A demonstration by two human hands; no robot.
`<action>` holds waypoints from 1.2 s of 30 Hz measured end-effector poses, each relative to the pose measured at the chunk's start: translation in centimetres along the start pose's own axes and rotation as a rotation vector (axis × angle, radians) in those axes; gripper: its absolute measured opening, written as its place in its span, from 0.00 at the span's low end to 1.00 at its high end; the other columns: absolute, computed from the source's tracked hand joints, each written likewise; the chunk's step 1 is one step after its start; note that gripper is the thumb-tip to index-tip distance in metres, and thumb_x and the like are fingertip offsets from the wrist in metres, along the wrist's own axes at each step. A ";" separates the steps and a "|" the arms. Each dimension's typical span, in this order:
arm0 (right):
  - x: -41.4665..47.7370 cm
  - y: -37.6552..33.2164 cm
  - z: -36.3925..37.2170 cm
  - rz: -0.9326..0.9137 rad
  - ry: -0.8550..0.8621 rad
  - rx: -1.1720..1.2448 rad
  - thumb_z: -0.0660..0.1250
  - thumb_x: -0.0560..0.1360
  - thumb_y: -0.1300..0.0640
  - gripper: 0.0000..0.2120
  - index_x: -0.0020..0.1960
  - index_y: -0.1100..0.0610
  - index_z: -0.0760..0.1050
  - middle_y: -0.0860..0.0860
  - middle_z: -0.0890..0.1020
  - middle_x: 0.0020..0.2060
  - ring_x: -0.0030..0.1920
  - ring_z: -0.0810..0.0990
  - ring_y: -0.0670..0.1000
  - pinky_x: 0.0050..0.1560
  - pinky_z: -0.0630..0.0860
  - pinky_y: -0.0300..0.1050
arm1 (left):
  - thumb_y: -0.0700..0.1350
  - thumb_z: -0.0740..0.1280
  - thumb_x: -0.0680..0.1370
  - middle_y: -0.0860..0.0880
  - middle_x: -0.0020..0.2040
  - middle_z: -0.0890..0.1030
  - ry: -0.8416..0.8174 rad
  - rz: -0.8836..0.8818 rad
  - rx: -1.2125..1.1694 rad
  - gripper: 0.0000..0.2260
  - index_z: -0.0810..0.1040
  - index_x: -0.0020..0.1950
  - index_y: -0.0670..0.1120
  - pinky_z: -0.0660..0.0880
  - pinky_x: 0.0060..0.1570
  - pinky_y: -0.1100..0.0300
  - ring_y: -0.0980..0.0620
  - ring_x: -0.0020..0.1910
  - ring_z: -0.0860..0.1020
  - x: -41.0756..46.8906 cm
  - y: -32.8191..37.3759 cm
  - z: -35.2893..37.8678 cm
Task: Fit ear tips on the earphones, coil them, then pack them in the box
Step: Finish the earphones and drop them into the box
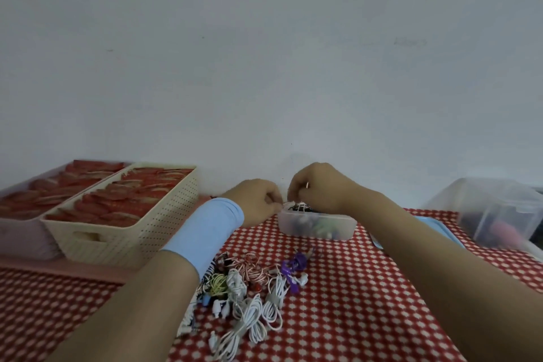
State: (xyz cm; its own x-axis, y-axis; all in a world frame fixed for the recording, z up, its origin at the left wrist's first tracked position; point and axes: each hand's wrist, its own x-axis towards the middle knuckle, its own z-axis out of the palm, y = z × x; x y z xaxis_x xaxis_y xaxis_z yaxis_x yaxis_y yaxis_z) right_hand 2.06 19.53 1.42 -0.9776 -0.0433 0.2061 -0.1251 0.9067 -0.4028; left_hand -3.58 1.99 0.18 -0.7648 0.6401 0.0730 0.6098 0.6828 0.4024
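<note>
Both hands reach to a small translucent tub [317, 226] at the far side of the table. My left hand [258, 200], with a light blue wristband below it, touches the tub's left rim with curled fingers. My right hand [320, 188] hovers over the tub, fingers bent down and pinching something small and thin. A dark and white earphone bundle [299, 208] shows at the tub's top between the hands. A pile of coiled earphones [249, 291], white, striped, yellow and purple, lies on the checked cloth nearer to me.
A cream perforated basket [126, 223] of red packets stands at left, with a second tray [44, 185] of red packets behind it. A clear plastic bin [493, 209] is at right, a blue lid [437, 226] beside it. Red checked cloth [367, 288] covers the table.
</note>
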 end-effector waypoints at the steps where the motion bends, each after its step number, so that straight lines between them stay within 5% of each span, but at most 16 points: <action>1: -0.6 -0.8 0.0 -0.014 -0.089 -0.007 0.66 0.74 0.66 0.14 0.44 0.49 0.86 0.42 0.85 0.43 0.45 0.81 0.42 0.48 0.78 0.40 | 0.50 0.66 0.79 0.52 0.55 0.81 -0.044 0.001 0.023 0.07 0.81 0.55 0.53 0.70 0.50 0.61 0.53 0.50 0.76 -0.6 0.3 0.0; 4: -1.9 -1.8 1.0 -0.033 -0.286 -0.203 0.72 0.73 0.60 0.12 0.49 0.45 0.86 0.43 0.86 0.46 0.48 0.83 0.46 0.53 0.81 0.46 | 0.51 0.66 0.78 0.53 0.49 0.79 -0.184 -0.007 0.112 0.10 0.81 0.57 0.51 0.67 0.44 0.62 0.53 0.46 0.74 -2.1 1.0 0.4; 9: -4.4 -1.0 2.7 -0.017 -0.455 -0.295 0.75 0.72 0.54 0.21 0.64 0.41 0.80 0.42 0.85 0.52 0.52 0.82 0.47 0.56 0.79 0.47 | 0.51 0.69 0.77 0.53 0.56 0.83 -0.304 -0.019 0.104 0.12 0.84 0.58 0.50 0.74 0.58 0.57 0.53 0.53 0.79 -2.9 0.7 1.8; 12: -5.2 0.0 3.6 -0.034 -0.380 -0.306 0.74 0.74 0.48 0.15 0.60 0.43 0.83 0.42 0.83 0.43 0.42 0.78 0.45 0.45 0.75 0.43 | 0.53 0.69 0.77 0.54 0.59 0.82 -0.298 -0.023 0.088 0.13 0.83 0.59 0.51 0.73 0.63 0.57 0.54 0.56 0.79 -3.1 1.2 2.1; 17: -5.9 2.0 1.4 0.038 -0.194 -0.150 0.72 0.73 0.43 0.12 0.55 0.44 0.84 0.44 0.82 0.51 0.51 0.80 0.48 0.56 0.78 0.51 | 0.52 0.71 0.75 0.54 0.59 0.81 -0.241 0.013 -0.067 0.15 0.80 0.62 0.54 0.71 0.64 0.56 0.54 0.58 0.78 -3.1 3.1 1.7; 20: -6.4 2.5 -1.0 0.023 -0.107 -0.073 0.73 0.75 0.43 0.12 0.57 0.44 0.84 0.44 0.78 0.55 0.50 0.76 0.43 0.55 0.73 0.45 | 0.50 0.73 0.74 0.51 0.58 0.82 -0.145 0.018 -0.180 0.19 0.78 0.64 0.51 0.73 0.58 0.58 0.52 0.56 0.80 -2.6 4.9 1.3; 25: -8.2 4.5 -3.9 0.085 -0.023 0.116 0.78 0.71 0.46 0.07 0.46 0.45 0.84 0.38 0.81 0.44 0.37 0.76 0.34 0.41 0.67 0.35 | 0.44 0.73 0.74 0.46 0.42 0.86 -0.141 0.001 -0.437 0.11 0.80 0.55 0.46 0.82 0.47 0.54 0.46 0.43 0.85 -1.4 7.2 1.6; 28: -9.4 6.0 -4.8 0.119 -0.090 0.161 0.79 0.71 0.49 0.05 0.45 0.46 0.85 0.41 0.83 0.43 0.30 0.76 0.32 0.41 0.70 0.37 | 0.42 0.70 0.76 0.46 0.43 0.86 -0.177 0.020 -0.420 0.08 0.80 0.55 0.44 0.80 0.39 0.64 0.52 0.38 0.83 -1.1 9.0 2.4; 30: -10.1 7.1 -4.9 0.166 -0.130 0.148 0.79 0.72 0.49 0.04 0.44 0.45 0.84 0.43 0.85 0.46 0.29 0.77 0.34 0.48 0.77 0.43 | 0.39 0.70 0.76 0.42 0.46 0.86 -0.232 -0.013 -0.487 0.11 0.78 0.58 0.43 0.80 0.40 0.61 0.50 0.39 0.82 -0.7 10.1 3.6; 36: -11.7 9.4 -4.1 0.275 -0.225 0.025 0.78 0.72 0.46 0.07 0.47 0.44 0.84 0.42 0.85 0.50 0.51 0.81 0.44 0.54 0.77 0.43 | 0.40 0.75 0.73 0.51 0.48 0.81 -0.395 -0.005 -0.360 0.22 0.75 0.65 0.47 0.81 0.52 0.54 0.50 0.46 0.81 0.1 10.4 6.7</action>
State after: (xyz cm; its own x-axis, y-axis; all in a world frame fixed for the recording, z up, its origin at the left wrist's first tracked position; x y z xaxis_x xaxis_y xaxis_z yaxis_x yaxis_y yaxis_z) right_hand 12.97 30.32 -1.09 -0.9877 0.1073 -0.1137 0.1468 0.8867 -0.4383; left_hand 4.08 11.57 -1.76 -0.5890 0.7683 -0.2506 0.4432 0.5664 0.6948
